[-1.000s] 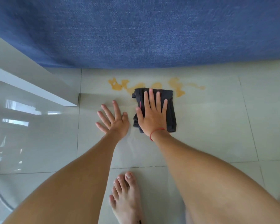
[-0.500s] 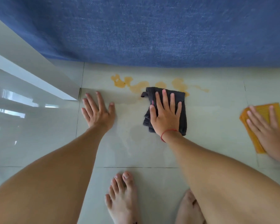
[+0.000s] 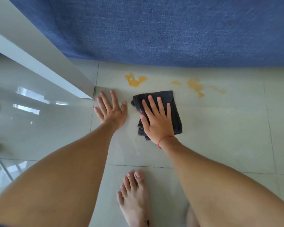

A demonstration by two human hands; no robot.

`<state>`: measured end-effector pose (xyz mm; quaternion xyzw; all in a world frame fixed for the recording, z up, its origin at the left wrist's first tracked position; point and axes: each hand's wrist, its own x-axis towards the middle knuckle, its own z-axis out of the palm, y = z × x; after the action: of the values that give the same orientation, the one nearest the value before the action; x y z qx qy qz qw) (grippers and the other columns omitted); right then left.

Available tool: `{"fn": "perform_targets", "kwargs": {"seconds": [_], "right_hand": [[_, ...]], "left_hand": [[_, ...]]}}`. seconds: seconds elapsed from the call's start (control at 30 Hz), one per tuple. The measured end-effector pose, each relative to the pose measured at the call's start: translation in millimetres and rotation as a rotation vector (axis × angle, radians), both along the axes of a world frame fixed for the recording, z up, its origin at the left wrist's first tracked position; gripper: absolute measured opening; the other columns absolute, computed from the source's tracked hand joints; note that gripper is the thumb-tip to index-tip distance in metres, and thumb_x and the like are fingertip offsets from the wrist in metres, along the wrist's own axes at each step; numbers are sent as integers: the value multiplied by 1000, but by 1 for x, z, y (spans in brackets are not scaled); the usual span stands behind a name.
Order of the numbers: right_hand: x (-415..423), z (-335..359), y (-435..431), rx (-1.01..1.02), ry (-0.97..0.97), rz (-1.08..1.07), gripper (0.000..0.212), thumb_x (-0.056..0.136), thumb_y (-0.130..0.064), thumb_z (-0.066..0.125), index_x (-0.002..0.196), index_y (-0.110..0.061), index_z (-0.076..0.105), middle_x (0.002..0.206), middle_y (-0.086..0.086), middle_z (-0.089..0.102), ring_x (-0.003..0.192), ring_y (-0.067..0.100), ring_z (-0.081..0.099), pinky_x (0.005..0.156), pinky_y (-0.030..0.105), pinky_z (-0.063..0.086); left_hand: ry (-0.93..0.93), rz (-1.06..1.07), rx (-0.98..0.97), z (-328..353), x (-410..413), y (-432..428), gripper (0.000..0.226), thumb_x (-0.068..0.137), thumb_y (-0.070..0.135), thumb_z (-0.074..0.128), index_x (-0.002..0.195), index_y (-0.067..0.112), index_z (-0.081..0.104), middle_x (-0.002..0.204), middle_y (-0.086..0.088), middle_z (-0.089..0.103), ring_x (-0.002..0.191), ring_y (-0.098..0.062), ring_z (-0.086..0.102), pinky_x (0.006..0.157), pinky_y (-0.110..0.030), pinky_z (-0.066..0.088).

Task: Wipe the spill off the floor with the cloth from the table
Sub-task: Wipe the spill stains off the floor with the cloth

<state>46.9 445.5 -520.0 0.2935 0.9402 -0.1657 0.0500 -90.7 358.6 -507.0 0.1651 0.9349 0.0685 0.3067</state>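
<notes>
My left hand (image 3: pixel 111 110) braces flat and empty on the floor (image 3: pixel 220 128) while my right hand (image 3: pixel 157 117) presses spread-fingered, gripping nothing, on the soft, light folded cloth (image 3: pixel 175 112), best pushed palm-down toward the spill (image 3: pixel 135 80) just beyond.

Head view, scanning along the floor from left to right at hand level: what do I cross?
White table edge → left hand, flat on the tile → dark cloth under the right hand → orange spill patches further right and beyond.
</notes>
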Motion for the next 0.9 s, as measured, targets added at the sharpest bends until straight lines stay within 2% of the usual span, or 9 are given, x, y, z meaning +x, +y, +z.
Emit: {"fn": "perform_targets", "kwargs": {"seconds": [0.07, 0.17, 0.3, 0.47, 0.7, 0.83, 0.9], "right_hand": [[22, 0, 11, 9, -14, 49, 53, 99, -42, 24, 149, -28, 31, 159, -6, 22, 149, 23, 14, 119, 44, 0], [37, 4, 33, 7, -48, -60, 53, 99, -42, 19, 151, -31, 21, 161, -10, 11, 150, 17, 5, 120, 41, -4], [9, 4, 58, -22, -97, -291, 52, 102, -42, 18, 152, -34, 8, 162, -10, -3, 150, 18, -6, 119, 47, -8], [-43, 4, 47, -57, -84, -435, 52, 101, -45, 19, 151, -38, 9, 162, -2, -7, 149, 27, -11, 116, 56, -11], [-66, 5, 6, -75, -26, -218, 51, 101, -46, 20, 150, -38, 16, 163, -6, 2, 150, 26, -5, 117, 55, -9], [-29, 4, 4, -44, -11, 24, 54, 98, -47, 17, 150, -34, 23, 162, -6, 11, 150, 24, 2, 120, 51, -2], [-1, 2, 10, -31, -34, 98, 55, 97, -47, 17, 150, -33, 23, 161, -7, 13, 150, 22, 4, 121, 48, 0]], "left_hand": [[-15, 1, -7, 3, 0, -1, 67, 99, 53, 15, 151, 31, -22, 155, -5, -35, 144, -22, -31, 115, -47, -18], [-23, -4, 2, 3, -1, -1, 67, 100, 52, 17, 151, 31, -20, 156, -5, -34, 145, -22, -30, 116, -46, -17], [-40, 1, 3, 3, -3, -1, 67, 100, 50, 20, 151, 31, -19, 156, -5, -34, 145, -21, -30, 116, -46, -17], [-49, -3, -17, 3, -5, 0, 67, 100, 49, 20, 151, 31, -20, 156, -6, -34, 145, -22, -30, 115, -46, -17], [-57, 12, -14, 1, -4, 0, 67, 100, 47, 19, 150, 31, -22, 155, -5, -35, 144, -21, -32, 114, -46, -19], [-46, 21, 39, 1, -4, 0, 66, 100, 47, 19, 150, 31, -21, 155, -4, -35, 144, -20, -32, 114, -46, -19], [12, 28, 109, 3, 2, -6, 66, 101, 43, 24, 153, 27, -12, 159, -6, -25, 147, -22, -23, 116, -44, -15]]}}
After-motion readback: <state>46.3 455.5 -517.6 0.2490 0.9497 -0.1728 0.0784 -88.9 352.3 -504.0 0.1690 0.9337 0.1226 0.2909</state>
